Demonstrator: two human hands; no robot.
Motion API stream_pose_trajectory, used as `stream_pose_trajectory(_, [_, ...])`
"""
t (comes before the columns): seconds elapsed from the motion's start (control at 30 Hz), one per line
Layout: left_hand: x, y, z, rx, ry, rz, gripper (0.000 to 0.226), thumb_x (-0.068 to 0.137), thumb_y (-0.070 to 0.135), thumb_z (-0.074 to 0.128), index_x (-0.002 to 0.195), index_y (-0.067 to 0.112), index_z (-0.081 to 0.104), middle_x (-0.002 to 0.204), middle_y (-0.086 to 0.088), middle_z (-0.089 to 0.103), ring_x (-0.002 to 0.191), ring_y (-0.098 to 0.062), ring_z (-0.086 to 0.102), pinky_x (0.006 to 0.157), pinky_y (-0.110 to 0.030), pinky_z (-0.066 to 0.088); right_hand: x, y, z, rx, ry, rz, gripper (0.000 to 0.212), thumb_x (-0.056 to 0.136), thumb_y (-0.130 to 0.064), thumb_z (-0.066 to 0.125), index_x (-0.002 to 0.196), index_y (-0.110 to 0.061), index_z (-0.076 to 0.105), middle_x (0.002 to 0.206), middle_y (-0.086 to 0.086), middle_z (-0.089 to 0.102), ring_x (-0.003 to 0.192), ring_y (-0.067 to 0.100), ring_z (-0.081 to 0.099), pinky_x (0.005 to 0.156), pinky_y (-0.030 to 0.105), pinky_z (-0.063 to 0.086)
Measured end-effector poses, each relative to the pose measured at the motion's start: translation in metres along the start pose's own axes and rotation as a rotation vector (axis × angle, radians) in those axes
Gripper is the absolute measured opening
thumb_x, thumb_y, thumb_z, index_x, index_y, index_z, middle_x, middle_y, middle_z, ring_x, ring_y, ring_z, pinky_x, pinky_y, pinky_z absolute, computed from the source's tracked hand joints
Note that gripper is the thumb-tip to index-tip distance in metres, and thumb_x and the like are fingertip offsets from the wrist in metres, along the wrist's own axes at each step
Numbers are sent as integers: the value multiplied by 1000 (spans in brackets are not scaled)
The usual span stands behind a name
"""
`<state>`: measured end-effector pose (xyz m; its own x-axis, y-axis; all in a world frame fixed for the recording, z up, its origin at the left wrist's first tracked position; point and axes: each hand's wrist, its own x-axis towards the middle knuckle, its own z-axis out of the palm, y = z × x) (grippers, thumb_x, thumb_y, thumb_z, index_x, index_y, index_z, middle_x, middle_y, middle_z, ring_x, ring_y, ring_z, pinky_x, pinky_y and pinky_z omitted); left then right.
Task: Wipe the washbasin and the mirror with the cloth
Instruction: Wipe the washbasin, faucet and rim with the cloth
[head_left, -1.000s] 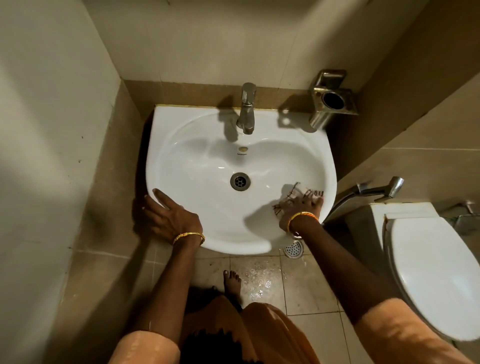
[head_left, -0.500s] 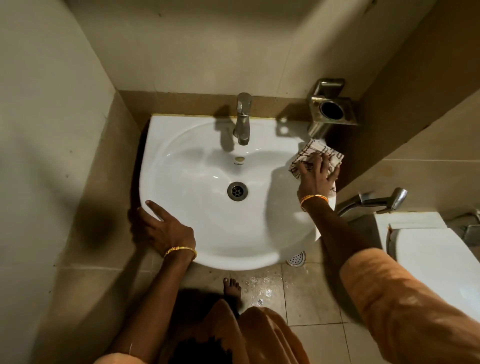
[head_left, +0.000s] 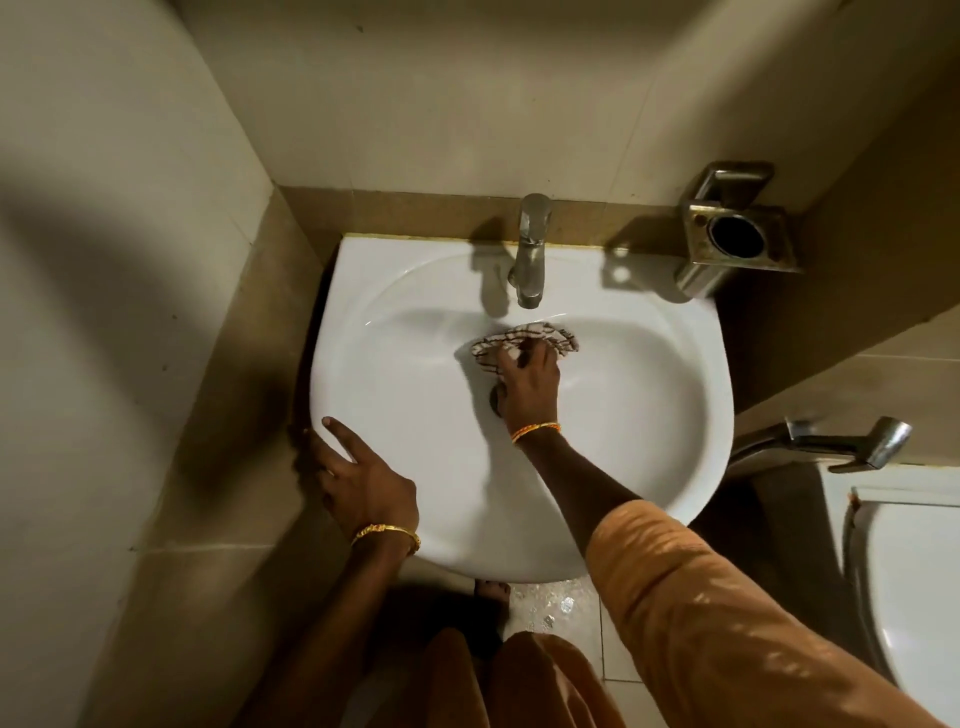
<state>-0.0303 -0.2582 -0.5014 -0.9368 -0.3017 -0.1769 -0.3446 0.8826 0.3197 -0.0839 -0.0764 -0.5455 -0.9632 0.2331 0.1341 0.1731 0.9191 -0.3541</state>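
Note:
A white washbasin (head_left: 649, 395) hangs on the tiled back wall, with a chrome tap (head_left: 531, 260) at its rear. A white cloth with dark checks (head_left: 519, 340) lies bunched in the bowl just below the tap. My right hand (head_left: 527, 384) presses on the cloth with its fingers curled into it, and it covers most of the drain. My left hand (head_left: 358, 483) rests on the basin's front left rim, forefinger straight on top, the other fingers over the edge. No mirror is in view.
A steel cup holder (head_left: 737, 234) is fixed to the wall at the basin's right rear. A chrome hand sprayer (head_left: 852, 441) sticks out to the right, above a white toilet (head_left: 914, 582). The left wall stands close. The floor tiles (head_left: 550, 603) below are wet.
My right hand has carried the cloth from the basin's front right rim up to the right rear rim, then left into the bowl under the tap. My left hand has stayed on the rim.

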Motion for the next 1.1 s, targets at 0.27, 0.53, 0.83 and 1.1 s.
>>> stream_pose_trajectory(0.27, [1, 2, -1, 26, -23, -29, 83, 82, 4, 55, 150, 4, 6, 156, -23, 8, 128, -46, 34, 90, -51, 44, 10, 0, 2, -531, -411, -245, 21, 68, -27, 60, 80, -38, 73, 102, -4, 70, 88, 24, 61, 70, 43, 54])
stream_pose_trajectory(0.53, [0, 1, -2, 24, -26, -12, 86, 82, 3, 55, 150, 3, 3, 157, -23, 3, 127, -46, 34, 97, -49, 40, -7, 92, -58, -699, -260, 100, 42, 89, -15, 49, 129, -29, 52, 138, 10, 43, 125, 36, 41, 105, 56, 30])
stream_pose_trajectory(0.83, [-3, 1, -6, -25, -43, -15, 89, 79, -3, 52, 150, 4, -1, 157, -21, -2, 129, -44, 30, 95, -47, 42, -47, 61, -64, -413, -669, 386, 58, 87, -47, 50, 141, -38, 33, 155, 8, 19, 140, 39, 17, 108, 61, 16])
stream_pose_trajectory(1.1, [-1, 3, -7, -13, -45, -30, 91, 78, -2, 54, 150, 4, -2, 158, -21, -3, 129, -44, 32, 90, -46, 46, -46, -5, -11, -40, -743, 220, 50, 87, -58, 45, 135, -47, 38, 153, 4, 21, 142, 34, 18, 114, 54, 16])
